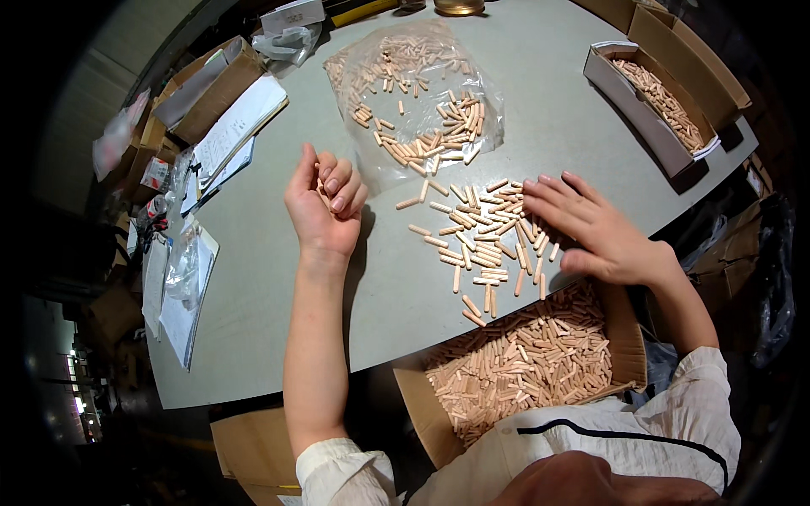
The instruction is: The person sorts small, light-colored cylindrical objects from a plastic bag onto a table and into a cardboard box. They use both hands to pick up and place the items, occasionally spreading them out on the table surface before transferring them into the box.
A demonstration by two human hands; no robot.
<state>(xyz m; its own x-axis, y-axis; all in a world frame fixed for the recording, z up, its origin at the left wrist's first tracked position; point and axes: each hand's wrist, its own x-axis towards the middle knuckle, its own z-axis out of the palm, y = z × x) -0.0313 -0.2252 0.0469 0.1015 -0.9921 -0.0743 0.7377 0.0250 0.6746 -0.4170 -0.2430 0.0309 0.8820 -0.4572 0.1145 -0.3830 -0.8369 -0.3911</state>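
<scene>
My left hand [327, 198] is raised palm up over the table, its fingers curled around a few wooden dowel pins that partly show between them. With fingers stretched out, my right hand [595, 226] rests at the right edge of a loose spread of wooden dowel pins [485, 240]; its fingertips touch some of them. Beyond the spread lies a clear plastic bag [384, 156] with more dowel pins in and on it. Close to my body, below the table edge, a cardboard box [629, 337] is filled with many dowel pins [527, 363].
A long narrow box [616, 105] of dowel pins stands at the far right. Papers [240, 126], an open carton [211, 93] and a plastic-covered pad [186, 287] line the left side. A round gold-coloured lid [460, 7] sits at the back edge.
</scene>
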